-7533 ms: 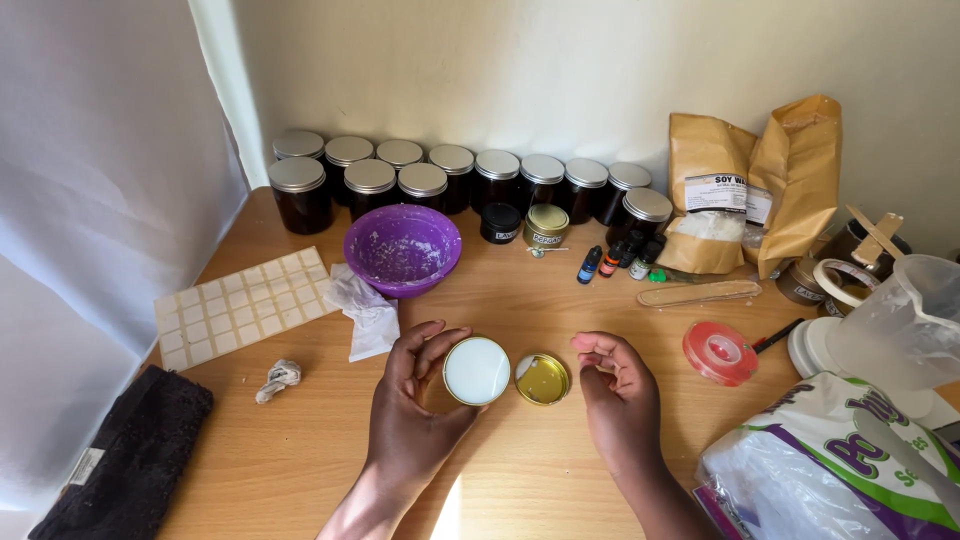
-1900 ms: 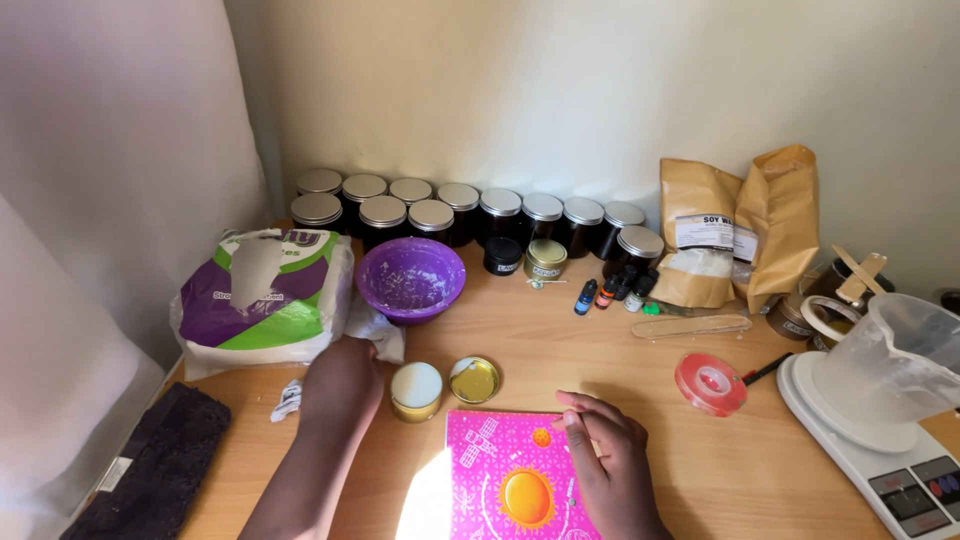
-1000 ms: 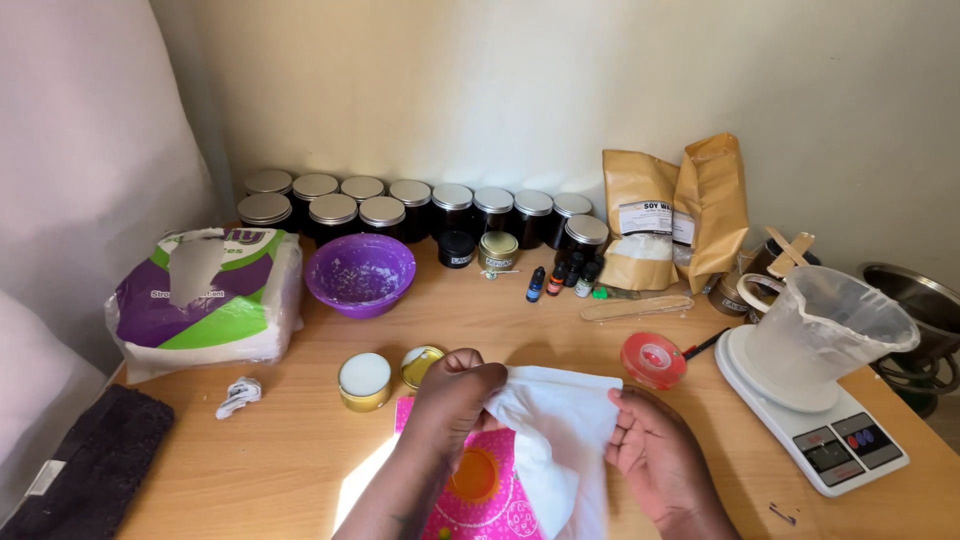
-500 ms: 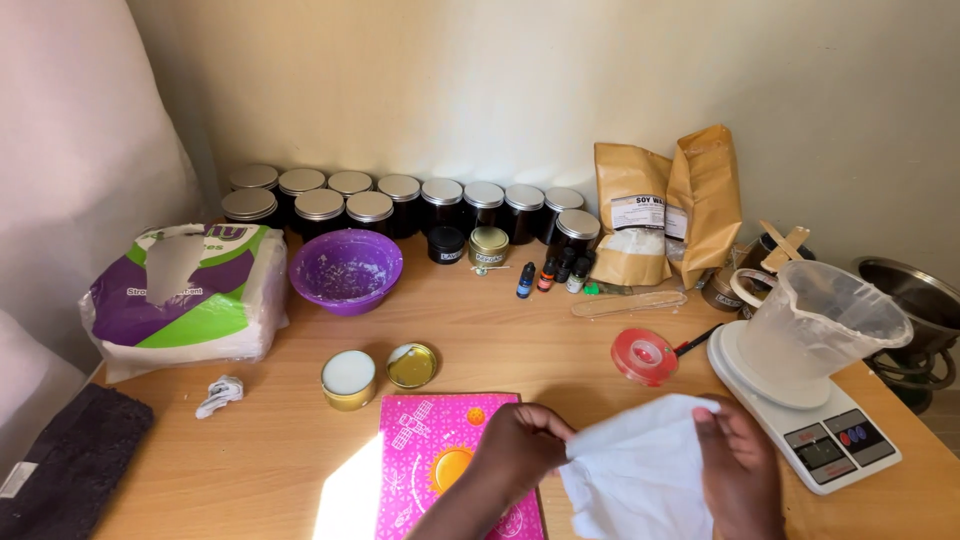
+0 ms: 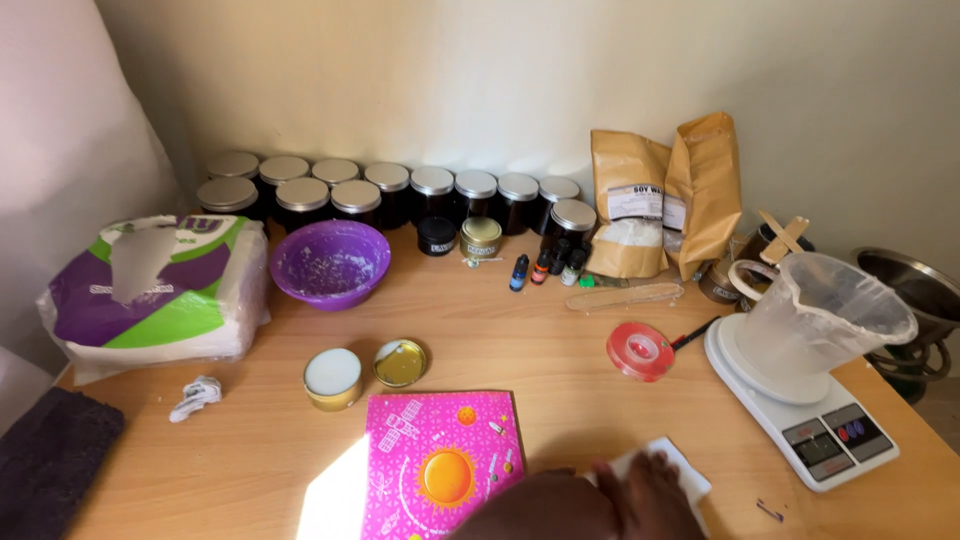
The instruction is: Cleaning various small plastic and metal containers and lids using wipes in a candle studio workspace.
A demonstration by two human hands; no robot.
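At the near edge of the worktop [image 5: 560, 340], one hand [image 5: 600, 500] is pressing flat, fingers [image 5: 655, 478] spread and released, on a white sheet [image 5: 675, 470] lying just right of the pink book [image 5: 445, 460]; which hand, I cannot tell.

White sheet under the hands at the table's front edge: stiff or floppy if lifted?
Probably floppy: the white sheet looks thin and lies flat on the table. Likely light, so a push may slide or crumple it. A hand presses on it; which hand is unclear.
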